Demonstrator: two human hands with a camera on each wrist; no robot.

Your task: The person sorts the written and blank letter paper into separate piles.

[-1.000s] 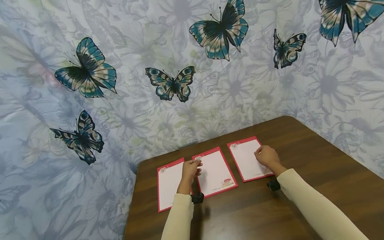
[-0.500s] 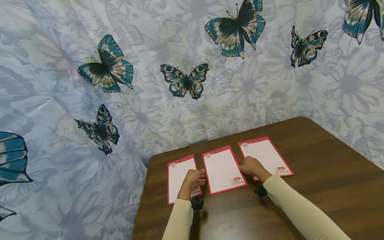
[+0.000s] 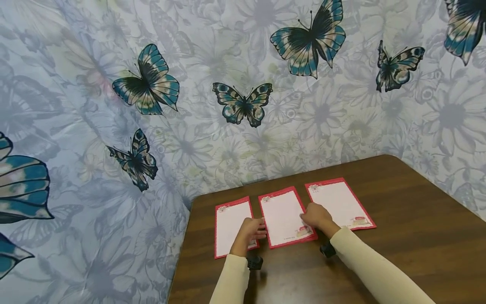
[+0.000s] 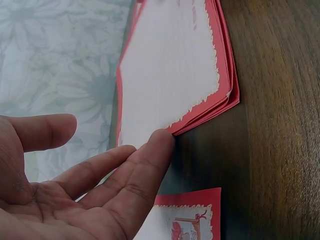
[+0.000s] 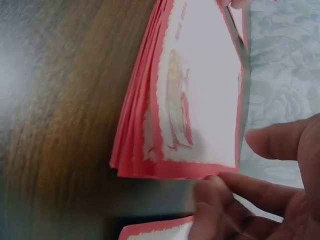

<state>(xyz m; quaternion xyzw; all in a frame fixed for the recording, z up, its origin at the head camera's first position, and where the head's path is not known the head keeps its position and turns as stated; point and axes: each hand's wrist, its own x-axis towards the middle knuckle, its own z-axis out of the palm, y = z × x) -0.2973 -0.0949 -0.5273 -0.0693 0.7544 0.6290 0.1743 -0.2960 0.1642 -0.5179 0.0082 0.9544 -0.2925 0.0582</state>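
Note:
Three piles of white paper sheets with red borders lie in a row on the brown table. Both hands are at the middle pile (image 3: 281, 215). At its left edge, my left hand (image 3: 250, 230) touches the sheets with extended fingertips (image 4: 161, 142), the thumb held apart. My right hand (image 3: 318, 217) reaches to the opposite edge. Its fingers (image 5: 212, 187) touch the border while the thumb (image 5: 272, 145) stays off the paper. Several red edges show slightly fanned in the right wrist view. The left pile (image 3: 231, 223) is partly hidden by my left hand; the right pile (image 3: 338, 202) lies behind my right hand.
The wooden table (image 3: 410, 236) extends toward the right and front. Close behind its back edge is a wall (image 3: 190, 160) with a floral pattern and teal butterflies (image 3: 243, 103). Black wrist cameras (image 3: 255, 262) sit under both cream sleeves.
My right hand has left the right pile's far side and moved left to the middle pile. My left hand has come down along the middle pile's left edge. The head view has shifted.

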